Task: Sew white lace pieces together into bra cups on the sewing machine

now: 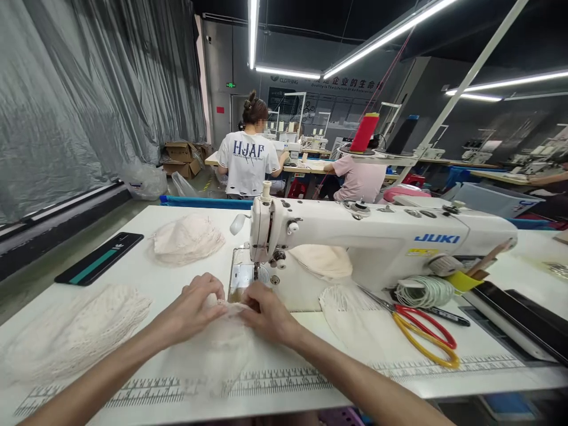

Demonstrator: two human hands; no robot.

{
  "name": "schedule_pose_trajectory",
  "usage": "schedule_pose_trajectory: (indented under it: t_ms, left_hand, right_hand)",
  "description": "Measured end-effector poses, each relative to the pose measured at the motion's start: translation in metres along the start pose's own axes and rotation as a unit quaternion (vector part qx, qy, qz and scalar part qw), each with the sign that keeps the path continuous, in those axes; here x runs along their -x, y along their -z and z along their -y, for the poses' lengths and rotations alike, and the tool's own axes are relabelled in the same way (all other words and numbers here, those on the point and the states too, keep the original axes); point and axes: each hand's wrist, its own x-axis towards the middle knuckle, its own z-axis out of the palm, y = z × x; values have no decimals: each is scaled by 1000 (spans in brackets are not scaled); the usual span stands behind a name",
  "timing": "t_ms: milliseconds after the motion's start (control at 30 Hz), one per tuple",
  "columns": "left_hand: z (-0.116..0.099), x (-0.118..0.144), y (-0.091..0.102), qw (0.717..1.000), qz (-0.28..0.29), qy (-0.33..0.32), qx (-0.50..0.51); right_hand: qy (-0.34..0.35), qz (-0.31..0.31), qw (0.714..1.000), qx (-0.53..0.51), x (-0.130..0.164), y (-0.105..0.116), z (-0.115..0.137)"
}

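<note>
A thin cream fabric piece (pixel 222 343) lies on the white table (pixel 146 272) in front of the white JUKI sewing machine (pixel 377 236). My left hand (pixel 195 307) pinches the fabric's upper left edge. My right hand (pixel 268 313) grips the same edge from the right, just below the needle and presser foot (pixel 256 273). Both hands hold the cloth together near the metal needle plate (pixel 242 277).
Stacks of cream knitted pieces lie at the left (pixel 75 331), at the back left (pixel 186 236) and behind the machine (pixel 323 260). Red-and-yellow scissors (pixel 421 331) and a black phone (pixel 100 257) rest on the table. Two people sit at tables ahead.
</note>
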Motion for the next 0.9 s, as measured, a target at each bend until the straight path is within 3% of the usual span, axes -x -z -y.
schedule_pose_trajectory:
  t_ms: [133, 233, 300, 367, 500, 600, 767, 900]
  left_hand:
    - [-24, 50, 12, 978, 97, 37, 179]
    - [-37, 82, 2, 922, 158, 83, 344]
    - [-43, 99, -12, 891, 175, 114, 403]
    - [-47, 111, -26, 876, 185, 146, 421]
    - [-49, 126, -45, 868, 192, 182, 420]
    - [-47, 132, -53, 854, 210, 203, 431]
    - [-42, 138, -63, 850, 212, 206, 435]
    - [-33, 144, -68, 841, 211, 224, 446]
  right_hand:
    - [11, 134, 983, -126, 34, 15, 20]
    - [-22, 245, 927, -284, 70, 25, 33]
    - [-46, 279, 895, -344, 93, 25, 37]
    - [-50, 277, 896, -343, 112, 20, 35]
    - [-56, 228, 924, -302, 139, 4, 21]
    - [-63, 227, 916, -326, 153, -9, 13]
    - [-46, 186, 933, -304, 164, -30, 11]
    - [-77, 164, 936, -301, 166, -41, 7]
